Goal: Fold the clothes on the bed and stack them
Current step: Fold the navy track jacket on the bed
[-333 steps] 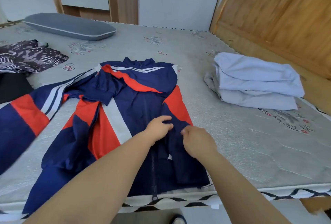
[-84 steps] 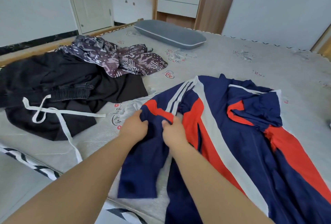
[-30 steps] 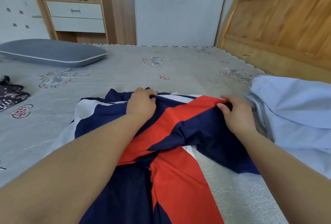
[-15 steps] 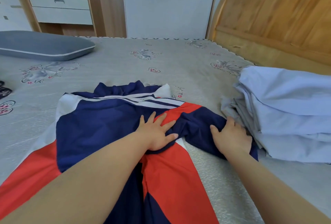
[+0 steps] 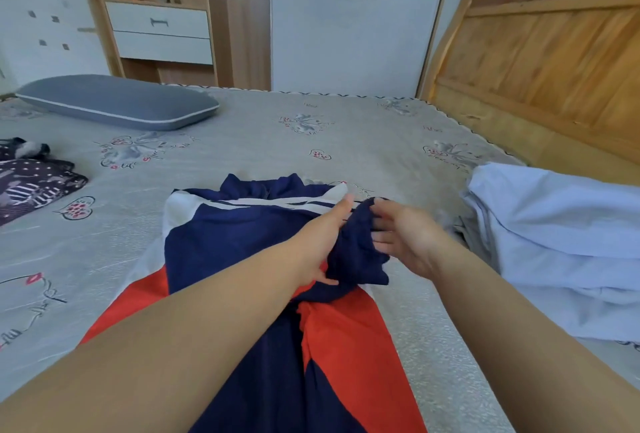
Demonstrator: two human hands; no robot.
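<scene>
A navy, red and white jacket [image 5: 221, 259] lies on the bed, collar away from me. Its right sleeve end [image 5: 358, 252] is bunched up and lifted over the chest. My left hand [image 5: 322, 245] holds this sleeve between thumb and fingers from the left. From the right, my right hand [image 5: 405, 242] touches the same bunch with fairly straight fingers. A stack of folded pale blue clothes [image 5: 561, 235] sits close to the right of my hands.
A grey pillow [image 5: 117, 101] lies at the far left of the bed [image 5: 277, 141]. A dark patterned garment [image 5: 31, 183] shows at the left edge. The wooden headboard [image 5: 540, 62] rises on the right, a cabinet with drawers [image 5: 159, 30] behind.
Both hands lay flat on the jacket half a second ago. The sleeve end has since been gathered up and drawn left over the chest, and my view has tilted upward.
</scene>
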